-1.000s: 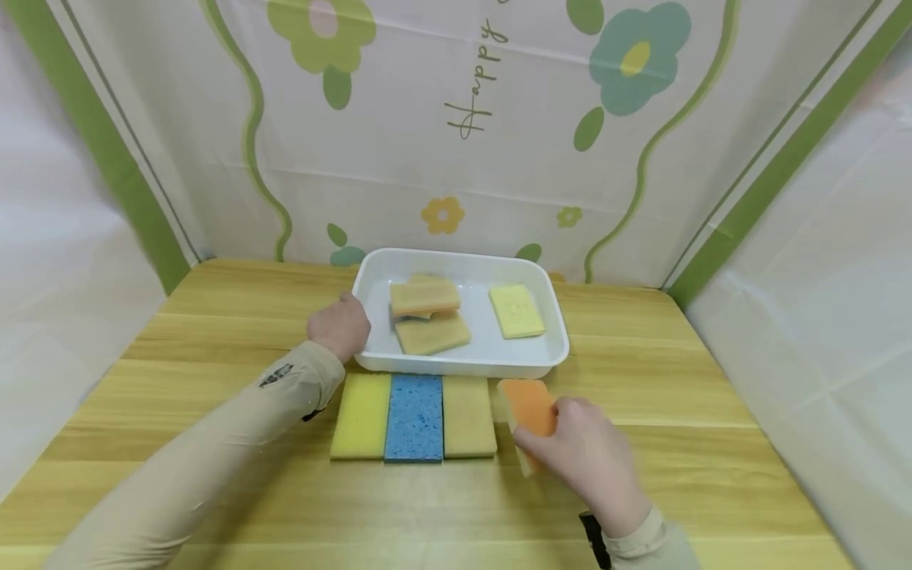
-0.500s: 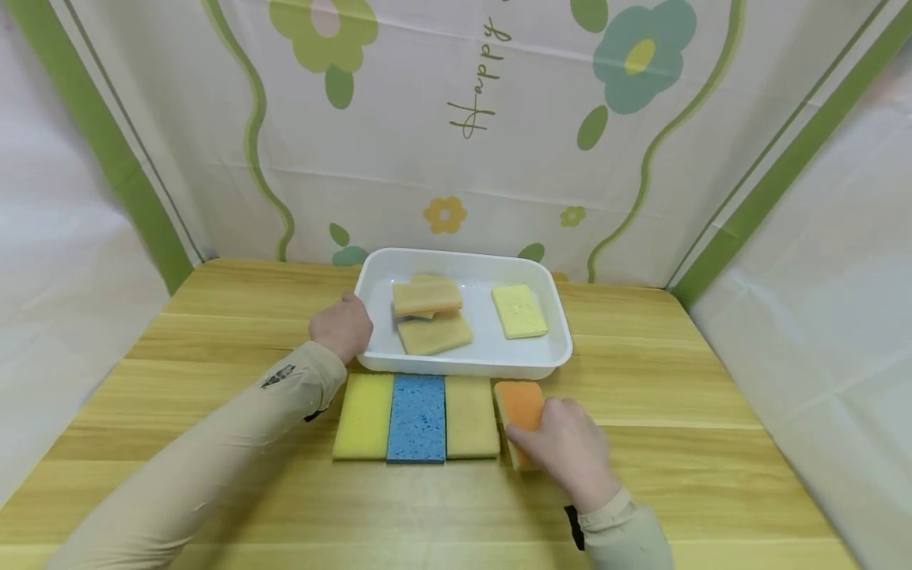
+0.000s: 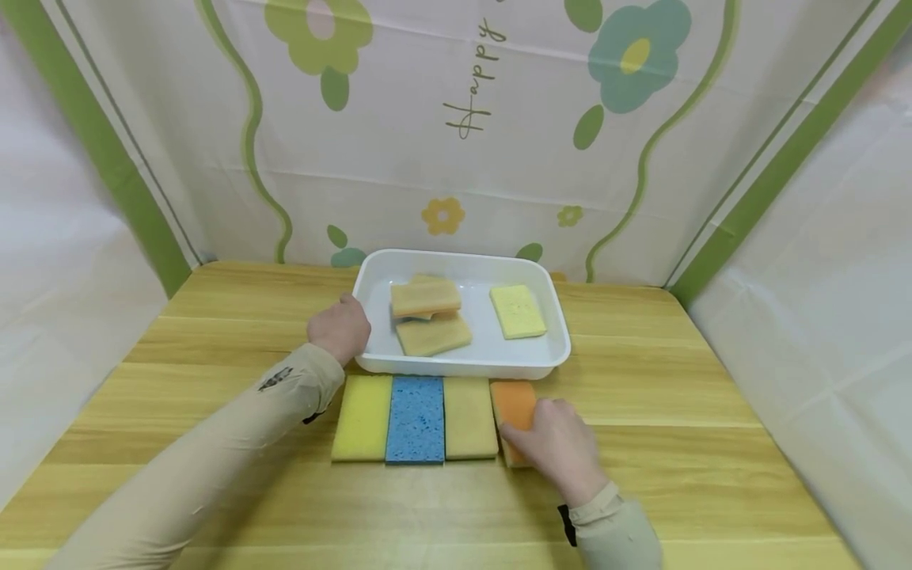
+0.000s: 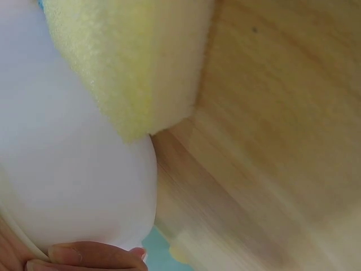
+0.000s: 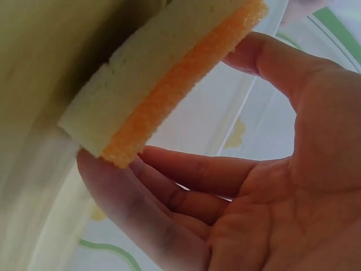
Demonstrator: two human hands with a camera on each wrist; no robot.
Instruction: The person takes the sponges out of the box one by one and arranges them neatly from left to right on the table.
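My right hand (image 3: 563, 447) pinches an orange-topped sponge (image 3: 514, 402) between thumb and fingers. Its pale layer (image 5: 107, 90) faces the tabletop in the right wrist view. This sponge lies at the right end of a row, close beside a tan sponge (image 3: 470, 418). Further left in that row come a blue speckled sponge (image 3: 415, 419) and a yellow sponge (image 3: 362, 418). My left hand (image 3: 338, 327) grips the left rim of a white tray (image 3: 479, 336) behind the row. In the left wrist view, fingers (image 4: 93, 254) bend over the tray's edge.
Inside the tray, several tan sponges (image 3: 433, 334) lie overlapping on the left, and a pale yellow sponge (image 3: 517, 311) lies apart on the right. A wooden tabletop (image 3: 663, 419) carries everything. A flower-print cloth (image 3: 399, 158) hangs behind it, with white sheets at both sides.
My right hand has moved left with the orange-topped sponge, narrowing the gap to the tan one and bringing it more in line with the row. My left hand and the tray stay put.
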